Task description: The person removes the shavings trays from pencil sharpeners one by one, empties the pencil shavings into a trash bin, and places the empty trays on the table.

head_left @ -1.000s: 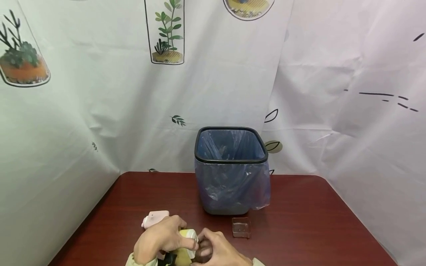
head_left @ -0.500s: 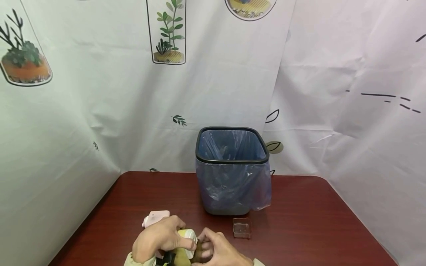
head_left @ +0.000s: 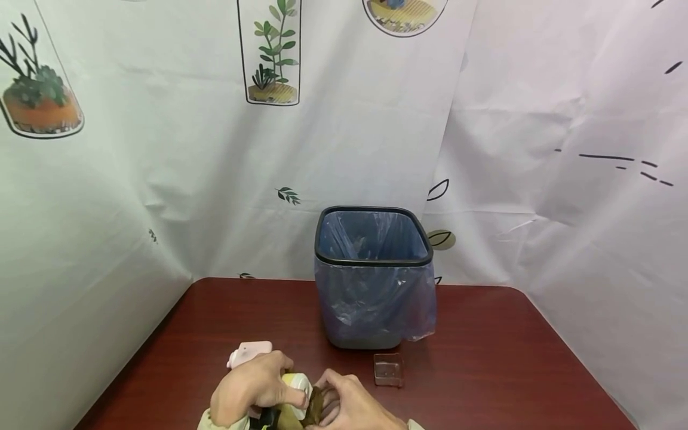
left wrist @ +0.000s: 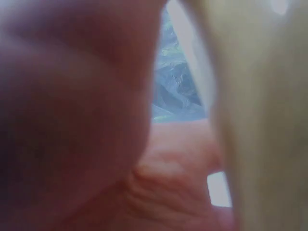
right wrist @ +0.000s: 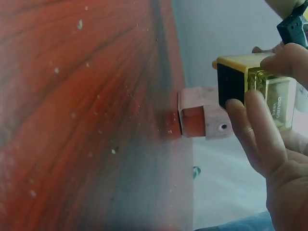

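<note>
Held between both hands at the bottom of the head view is a yellow and white pencil sharpener, with lettering on its side in the right wrist view. My left hand grips its body, thumb on the white part. My right hand pinches a brownish see-through drawer at the sharpener's right side, partly apart from the body. In the right wrist view, fingers lie along the sharpener's side. The left wrist view is mostly blurred skin and a yellowish surface.
A pink sharpener body with an open drawer slot lies beyond my left hand. A small clear tray sits to the right, in front of a bin lined with a bluish bag. The brown tabletop meets white printed curtains.
The sharpener body and left hand have shifted slightly left. More of the brownish drawer shows between the hands. The pink sharpener, clear tray and bin stay put.
</note>
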`<state>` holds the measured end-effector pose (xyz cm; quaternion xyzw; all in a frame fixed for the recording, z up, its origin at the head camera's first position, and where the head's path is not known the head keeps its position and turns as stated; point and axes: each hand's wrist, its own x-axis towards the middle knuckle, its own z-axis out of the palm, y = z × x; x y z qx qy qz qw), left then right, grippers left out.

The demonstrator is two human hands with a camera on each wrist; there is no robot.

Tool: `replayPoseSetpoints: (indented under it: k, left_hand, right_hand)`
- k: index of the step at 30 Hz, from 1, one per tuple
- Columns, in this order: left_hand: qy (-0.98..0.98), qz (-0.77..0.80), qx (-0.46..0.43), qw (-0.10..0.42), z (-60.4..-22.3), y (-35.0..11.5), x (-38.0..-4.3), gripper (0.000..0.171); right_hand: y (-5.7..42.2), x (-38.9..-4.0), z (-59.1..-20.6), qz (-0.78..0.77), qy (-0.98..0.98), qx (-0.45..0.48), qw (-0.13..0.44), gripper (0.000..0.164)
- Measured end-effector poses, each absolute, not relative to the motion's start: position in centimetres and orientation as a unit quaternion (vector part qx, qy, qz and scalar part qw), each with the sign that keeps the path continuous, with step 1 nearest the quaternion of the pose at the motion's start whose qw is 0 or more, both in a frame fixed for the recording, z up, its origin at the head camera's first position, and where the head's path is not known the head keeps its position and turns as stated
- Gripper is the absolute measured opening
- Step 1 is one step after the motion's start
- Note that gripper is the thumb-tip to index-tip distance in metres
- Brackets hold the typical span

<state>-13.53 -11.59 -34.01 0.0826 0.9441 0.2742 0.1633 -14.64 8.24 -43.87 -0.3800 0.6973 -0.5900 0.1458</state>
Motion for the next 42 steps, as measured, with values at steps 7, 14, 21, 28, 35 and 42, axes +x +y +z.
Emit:
replayPoseSetpoints:
  k: [7, 14, 21, 28, 35, 42]
  left_hand:
    - [0.945, 0.276, 0.068, 0.162, -34.0, -11.7, -13.7, 0.030]
    - [0.956, 0.240, 0.040, 0.162, -33.6, -12.6, -14.0, 0.045]
    - [0.961, 0.222, 0.031, 0.164, -33.6, -13.0, -13.9, 0.036]
    - [0.959, 0.231, -0.005, 0.164, -33.6, -13.4, -13.5, 0.032]
    - [0.972, 0.181, -0.009, 0.152, -34.0, -13.8, -13.7, 0.035]
    - [0.977, 0.164, -0.020, 0.136, -34.9, -13.8, -14.1, 0.038]
  right_hand:
    - [7.9, -14.4, -43.9, -0.602, 0.701, -0.361, 0.125, 0.039]
    - [8.5, -14.5, -43.3, -0.595, 0.716, -0.339, 0.136, 0.041]
    - [9.1, -15.0, -42.8, -0.591, 0.722, -0.324, 0.157, 0.041]
    - [9.6, -15.7, -43.1, -0.619, 0.693, -0.340, 0.144, 0.046]
    - [10.1, -16.6, -43.4, -0.659, 0.661, -0.318, 0.166, 0.050]
    - [10.5, -17.0, -43.5, -0.662, 0.666, -0.298, 0.173, 0.047]
